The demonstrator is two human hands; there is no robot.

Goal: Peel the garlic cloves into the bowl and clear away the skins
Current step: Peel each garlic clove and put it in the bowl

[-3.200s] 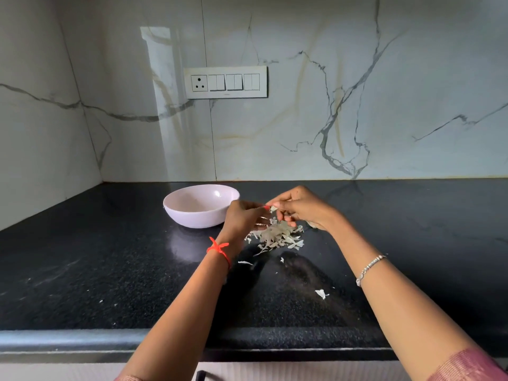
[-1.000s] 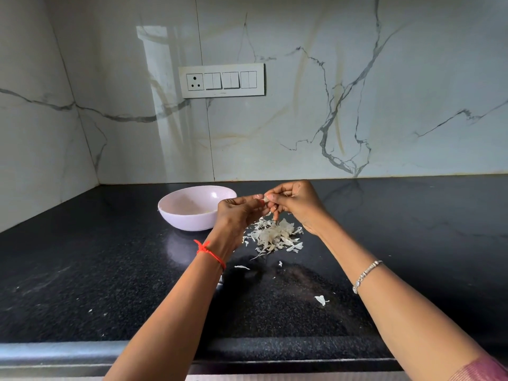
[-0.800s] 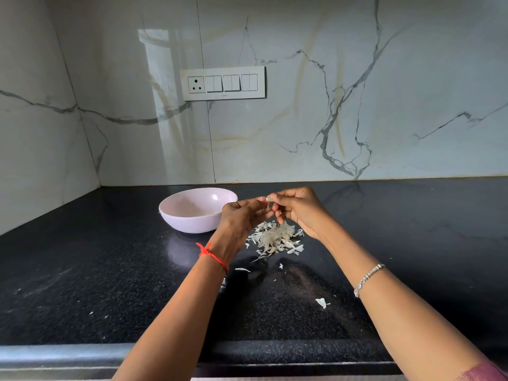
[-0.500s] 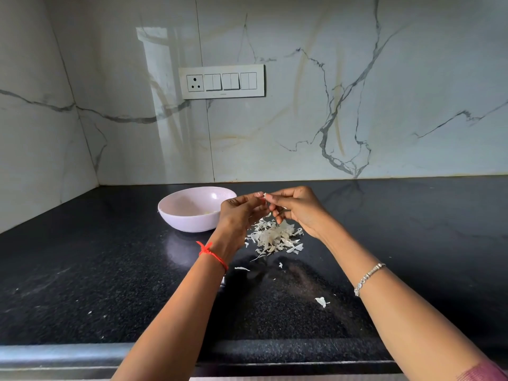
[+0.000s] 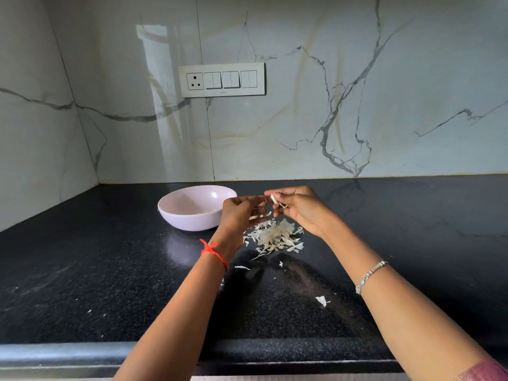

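While both hands work above a black stone countertop [image 5: 82, 270], a pale pink bowl [image 5: 189, 223] sits at left-centre near the marble back wall, with a few pale pieces lying inside it. On the wall above the bowl is a white switch panel [image 5: 221, 79]. Just right of the bowl, the left hand [image 5: 239, 215], a red thread [image 5: 213, 253] tied at its wrist, has its fingertips curled and pinched together; whether they hold a strip of skin is too small to tell. Almost touching those fingertips is a garlic clove [image 5: 274, 198], held in the air, grasped between the thumb and fingers of the right hand [image 5: 299, 209]. Below both hands, a pile of papery skins [image 5: 275, 237] lies on the countertop. Nearer the front edge, further right, lies one stray skin [image 5: 322, 300]. A silver bracelet [image 5: 369, 276] circles the right wrist.
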